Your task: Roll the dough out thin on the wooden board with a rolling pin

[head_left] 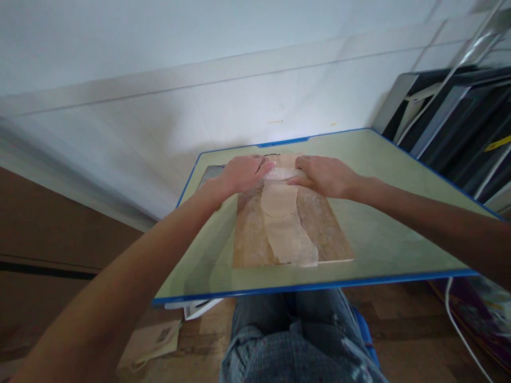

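My left hand (248, 173) and my right hand (322, 175) are on opposite ends of a short whitish rolling pin (284, 173). Fingers of both hands bend over its ends, which they partly hide. Under and in front of the pin, a long pale strip of what looks like dough (281, 218) runs toward me with a ragged near end. It lies on a wooden board (331, 234) smeared with white, flour-like marks. The strip's near end reaches the board's front edge.
The board sits on a pale green table (391, 234) with a blue rim. A grey flat object (213, 171) lies beyond my left forearm. Behind is a white wall (239, 106). Dark flat panels (459, 111) lean at the right. A white cable (459, 314) hangs at lower right.
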### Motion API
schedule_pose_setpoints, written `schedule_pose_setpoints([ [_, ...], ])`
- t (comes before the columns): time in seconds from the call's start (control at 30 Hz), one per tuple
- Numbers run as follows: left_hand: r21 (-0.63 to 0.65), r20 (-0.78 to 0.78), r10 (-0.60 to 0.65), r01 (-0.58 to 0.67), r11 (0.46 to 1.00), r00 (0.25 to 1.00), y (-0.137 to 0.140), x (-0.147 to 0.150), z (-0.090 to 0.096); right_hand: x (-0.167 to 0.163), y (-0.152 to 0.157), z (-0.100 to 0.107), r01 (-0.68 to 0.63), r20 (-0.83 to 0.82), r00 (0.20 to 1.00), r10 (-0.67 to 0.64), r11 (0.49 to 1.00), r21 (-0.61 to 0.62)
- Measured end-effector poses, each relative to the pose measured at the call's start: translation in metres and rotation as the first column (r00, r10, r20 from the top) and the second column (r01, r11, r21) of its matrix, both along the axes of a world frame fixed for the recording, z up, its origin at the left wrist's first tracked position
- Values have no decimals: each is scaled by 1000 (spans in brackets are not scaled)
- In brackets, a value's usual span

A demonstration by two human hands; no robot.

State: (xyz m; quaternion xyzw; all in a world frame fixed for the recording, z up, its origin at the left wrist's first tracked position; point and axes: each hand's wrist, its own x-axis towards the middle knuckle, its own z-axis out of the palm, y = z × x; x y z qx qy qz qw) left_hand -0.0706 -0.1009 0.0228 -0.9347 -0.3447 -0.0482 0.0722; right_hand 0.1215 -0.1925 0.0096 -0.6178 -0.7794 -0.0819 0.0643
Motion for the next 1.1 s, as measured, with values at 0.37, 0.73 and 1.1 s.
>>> schedule_pose_setpoints([
  [0.37,36,30,-84,83,996,996,-34,7,-27,-7,-56,-33,-71,106,993,56,987,144],
  [0.73,-115,83,27,-17,993,996,-6,34,-26,9,-39,-41,-117,-71,989,126,986,121],
  [1.1,-143,128,51,-32,989,990,4,50,-19,25,-17,-45,-165,-255,954,159,986,-6],
])
